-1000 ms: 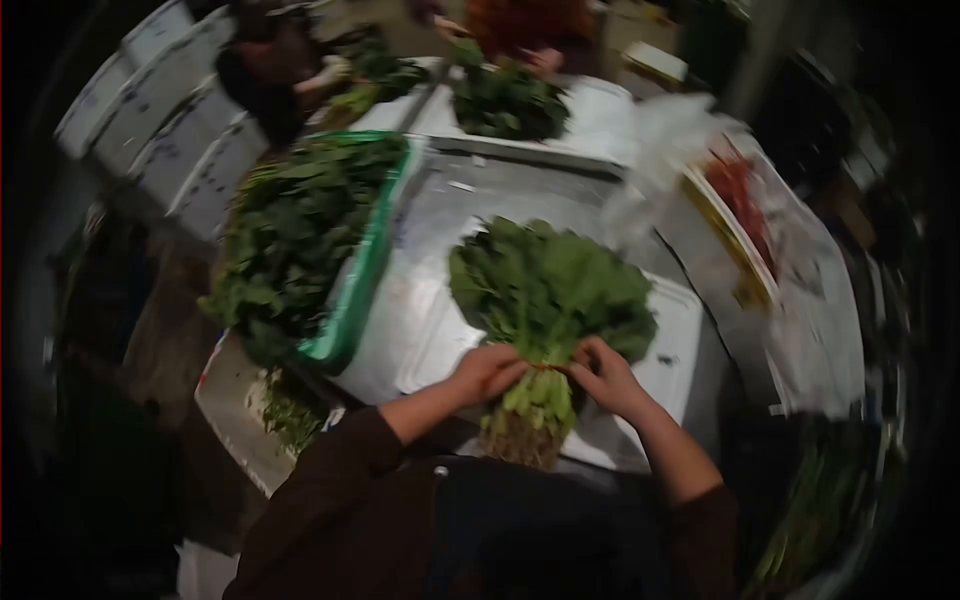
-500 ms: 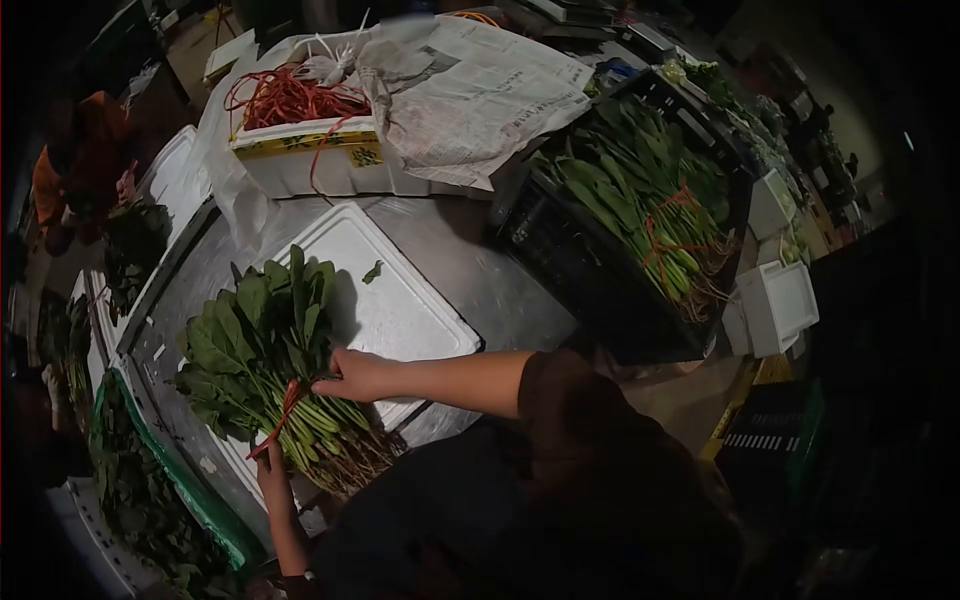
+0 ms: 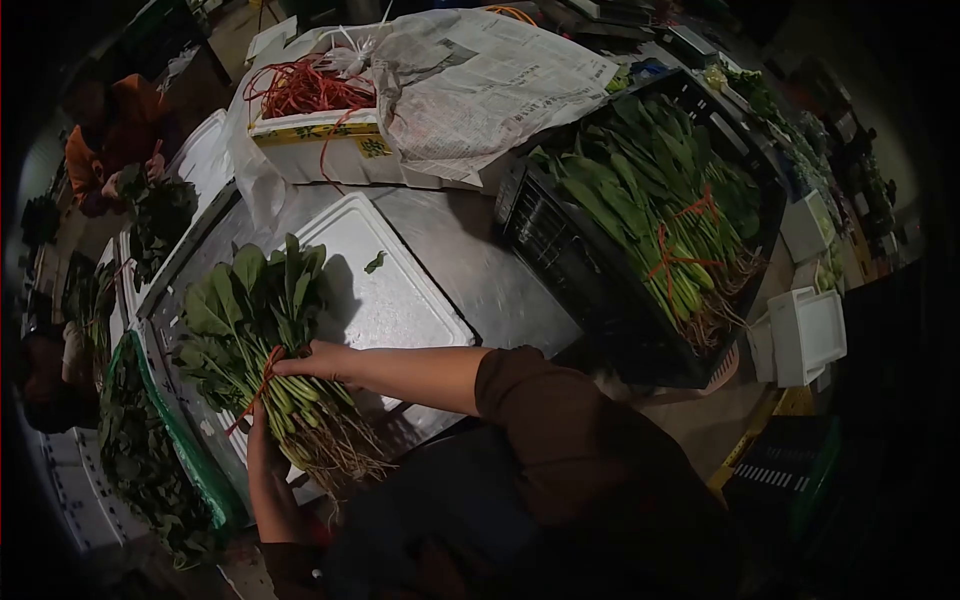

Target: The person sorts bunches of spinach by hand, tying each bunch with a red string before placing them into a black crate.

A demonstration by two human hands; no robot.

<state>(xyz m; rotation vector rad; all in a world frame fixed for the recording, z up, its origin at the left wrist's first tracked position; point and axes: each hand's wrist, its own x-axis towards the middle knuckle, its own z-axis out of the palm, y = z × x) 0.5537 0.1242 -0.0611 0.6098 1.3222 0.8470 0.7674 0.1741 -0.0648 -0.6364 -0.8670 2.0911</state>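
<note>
A bunch of spinach-like greens point(image 3: 235, 335) with long stems and brown roots is tilted over a white foam lid point(image 3: 365, 265). Red string point(image 3: 262, 385) circles its stems. My right hand point(image 3: 318, 362) is closed on the upper side of the stems, beside the string. From below and to the left, my left hand point(image 3: 262, 438) grips the same bunch; most of its fingers are hidden behind the stems. Roots hang toward my body, past the lid's near edge. One loose leaf point(image 3: 375, 262) lies on the lid.
A black crate point(image 3: 570, 270) with tied greens stands at the right. Behind the metal table point(image 3: 470, 255) is a foam box point(image 3: 330, 160) holding red strings point(image 3: 310, 88), with newspaper point(image 3: 490, 85) beside it. Greens in green plastic point(image 3: 150, 450) lie left. Another person point(image 3: 120, 140) sits far left.
Both hands have shifted left with the bunch, and its roots now hang lower toward me. The camera view has turned slightly. Both hands keep their hold.
</note>
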